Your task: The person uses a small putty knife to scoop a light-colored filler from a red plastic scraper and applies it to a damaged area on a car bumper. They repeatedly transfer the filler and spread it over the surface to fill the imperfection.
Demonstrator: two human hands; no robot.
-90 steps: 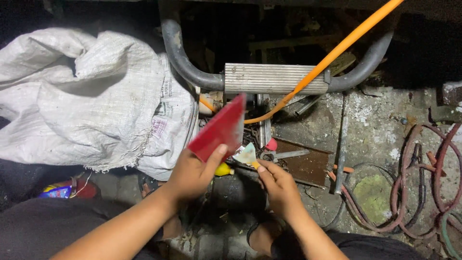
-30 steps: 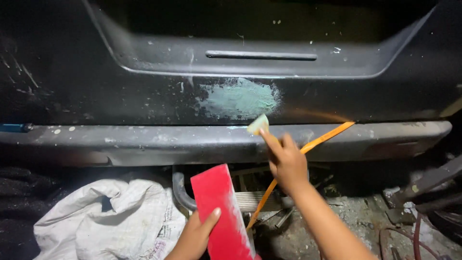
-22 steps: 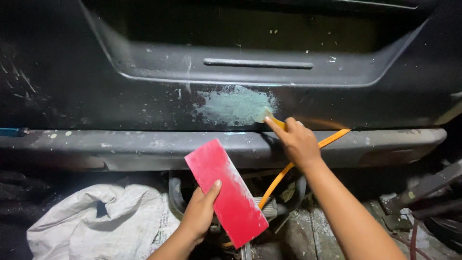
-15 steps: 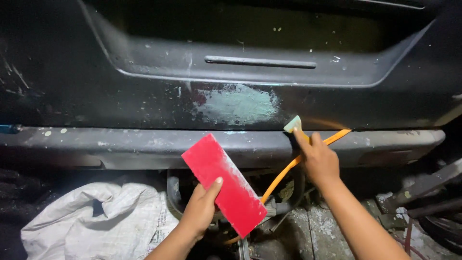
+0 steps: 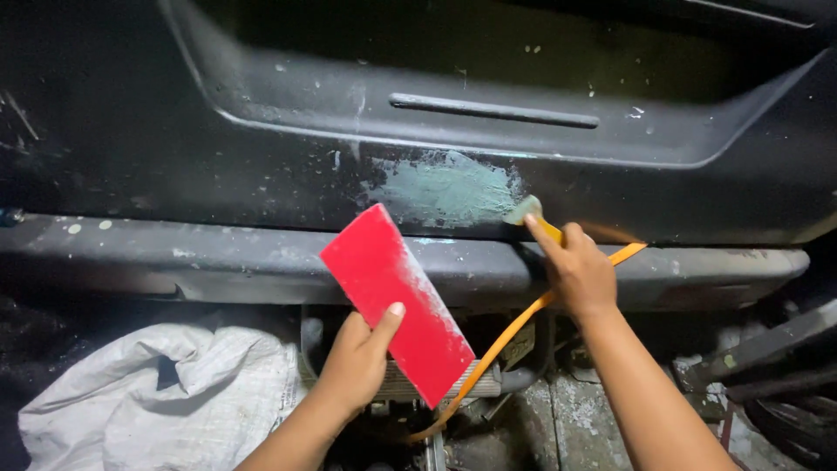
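Left hand: the left hand point(image 5: 359, 362) comes up from the near edge, left of centre; it grasps the flat red rectangular plastic board point(image 5: 397, 301) at the board's near half, thumb laid across the red face, fingers behind and hidden.
Red board: tilted, its long axis running from upper left to lower right; whitish smears on its face; held clear of the panel, in front of the bumper, well left of the other hand.
Right hand: the right hand point(image 5: 577, 270) is closed around the small yellow-handled putty spreader point(image 5: 530, 215); forefinger stretched along the handle; only the pale blade end and a short piece of the handle show.
Spreader: its blade touches the right edge of the pale green patch of filler point(image 5: 446, 187); whether it is pressed flat cannot be told.
Filler patch: a rough, dull smear on the dusty black car body panel point(image 5: 174, 148), below a narrow horizontal recess, just above the grey dusty bumper point(image 5: 218, 262).
Hose: the orange flexible hose point(image 5: 506, 336) runs slantwise from the far right behind the right hand to the near centre, passing under the bumper and behind the board's lower corner.
Ground, near left: the crumpled white woven sack point(image 5: 166, 392).
Ground, near right: stained concrete; dark metal bars at the far right edge.
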